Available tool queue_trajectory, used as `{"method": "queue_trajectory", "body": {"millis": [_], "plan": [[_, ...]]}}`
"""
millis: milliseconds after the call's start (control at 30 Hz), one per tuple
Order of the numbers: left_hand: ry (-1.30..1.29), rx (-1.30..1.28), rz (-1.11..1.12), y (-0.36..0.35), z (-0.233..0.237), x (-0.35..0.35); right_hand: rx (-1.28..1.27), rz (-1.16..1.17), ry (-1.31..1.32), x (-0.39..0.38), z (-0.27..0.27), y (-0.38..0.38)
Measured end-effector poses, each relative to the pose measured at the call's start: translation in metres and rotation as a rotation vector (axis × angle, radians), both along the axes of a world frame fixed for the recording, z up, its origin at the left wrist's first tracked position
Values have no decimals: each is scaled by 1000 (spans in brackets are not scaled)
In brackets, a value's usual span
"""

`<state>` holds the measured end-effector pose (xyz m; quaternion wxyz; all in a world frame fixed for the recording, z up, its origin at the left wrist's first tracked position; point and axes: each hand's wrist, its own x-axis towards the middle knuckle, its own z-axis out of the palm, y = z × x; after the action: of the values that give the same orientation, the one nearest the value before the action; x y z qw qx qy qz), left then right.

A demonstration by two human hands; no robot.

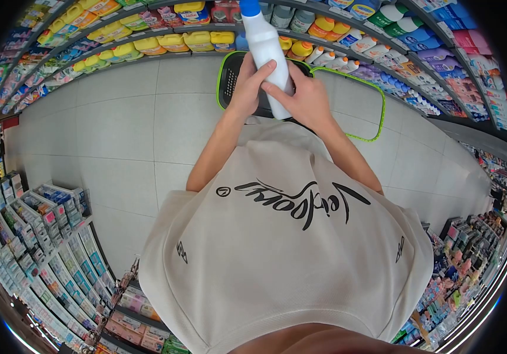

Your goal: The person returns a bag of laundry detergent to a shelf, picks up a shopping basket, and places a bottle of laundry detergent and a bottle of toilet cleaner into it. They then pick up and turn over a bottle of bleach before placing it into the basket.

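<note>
A white plastic bottle (pixel 263 44) with a blue cap is held in front of my chest, tilted with its cap toward the shelves. My left hand (pixel 250 88) grips it from one side, thumb across its surface. From the other side my right hand (pixel 304 97) closes round it, and both thumbs meet near the middle. Most of the fingers are hidden behind the bottle. Below the hands is a black shopping basket (pixel 228 82) with a bright green rim, partly covered by my hands and the bottle. What lies inside it I cannot make out.
Curved-looking shelves (pixel 206 26) ahead hold rows of yellow, orange, white and purple bottles. The basket's green handle (pixel 381 112) extends to the right over the tiled floor (pixel 117 130). A display rack (pixel 58 248) of boxed goods stands at left, and more stocked shelves (pixel 460 259) at right.
</note>
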<state>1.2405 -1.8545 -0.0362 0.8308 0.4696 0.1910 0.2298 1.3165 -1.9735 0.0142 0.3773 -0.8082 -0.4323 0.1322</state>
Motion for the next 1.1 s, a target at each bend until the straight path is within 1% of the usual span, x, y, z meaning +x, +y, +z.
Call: {"method": "queue_trajectory", "body": {"millis": [33,67,133,200,267,300,333,367,400,467,500,567,600,667,700,767,800,867,1000,1067,1100], "plan": [[-44,-96,-62,0,0,0,-30,39,-110,-2,1,-1],[-88,-191,-126,0,0,0,-28,36,-111,-4,2,-2],[-125,-209,-147,4,-6,0,35,88,-317,-9,5,-5],[-305,-323,-184,5,-8,-2,51,85,-345,-12,6,-7],[-319,-336,-177,6,-7,-3,287,153,-475,-10,-2,-7],[-404,-379,-183,8,-6,-3,288,151,-473,-7,-4,-7],[-491,-421,-190,9,-5,-3,355,150,-446,-4,-5,-6],[-477,-420,-133,10,-4,-3,422,150,-419,-3,-6,-6],[-478,-418,-133,9,-2,-3,423,151,-419,-3,-5,-6],[-593,-558,-119,7,1,-4,420,116,-233,-3,-2,-6],[-592,-558,-113,5,5,-5,419,121,-230,-6,0,-6],[-689,-587,-90,1,13,-4,363,57,-12,-12,3,-7],[-687,-587,-85,2,14,-2,363,61,-10,-12,-1,-7],[-879,-665,-245,4,15,1,250,71,422,-10,-14,-8],[-878,-664,-239,2,19,0,248,76,425,-10,-13,-9],[-776,-649,-183,-1,28,0,175,141,692,-8,-9,-11],[-779,-648,-176,-1,28,0,171,147,692,-8,-8,-11],[-807,-629,-238,-2,28,1,222,151,711,-9,-8,-14],[-829,-645,-262,-1,37,3,181,116,763,-15,8,-18],[-750,-613,-254,1,38,5,251,79,791,-18,11,-19],[-753,-613,-247,1,40,5,246,84,790,-19,14,-19]]}}
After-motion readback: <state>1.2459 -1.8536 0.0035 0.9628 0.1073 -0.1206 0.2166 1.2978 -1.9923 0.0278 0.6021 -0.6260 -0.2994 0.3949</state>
